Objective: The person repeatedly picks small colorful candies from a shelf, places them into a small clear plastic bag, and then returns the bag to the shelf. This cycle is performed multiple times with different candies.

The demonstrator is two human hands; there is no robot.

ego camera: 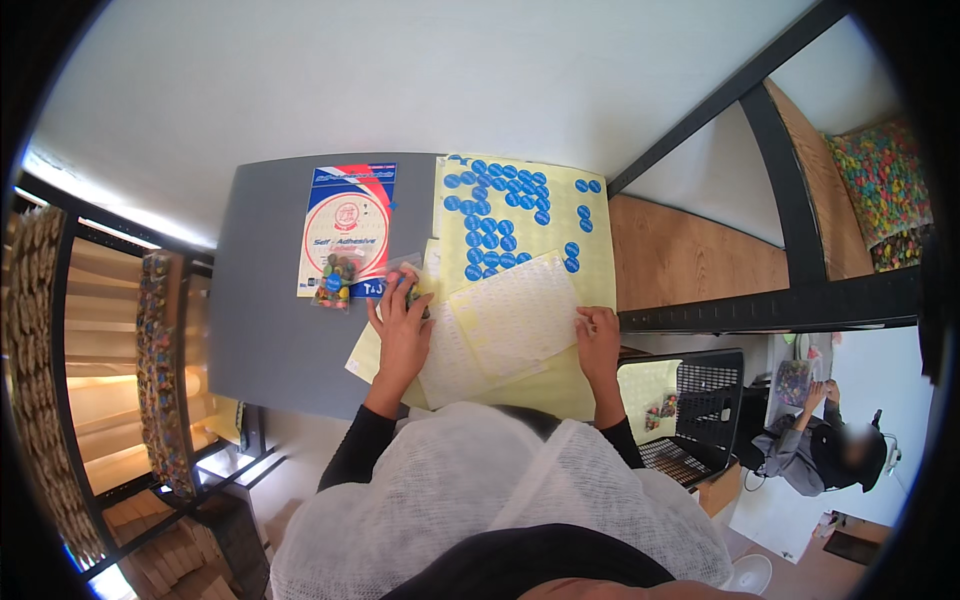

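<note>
My left hand lies over a small clear bag of colourful pebble-like pieces, its fingers curled about the bag and hiding part of it. Left of that hand, a similar clear bag bearing a round blue sticker lies on the lower part of a self-adhesive labels packet. My right hand is by the right edge of a white-and-yellow label sheet, fingers bent; whether it grips the sheet is unclear. Beyond the sheets, many round blue stickers are spread over a yellow backing sheet.
A grey table carries all this. At right stand a black crate with small filled bags inside and a wooden shelf with a black frame. Stocked shelves are at left. A person sits at a white table, lower right.
</note>
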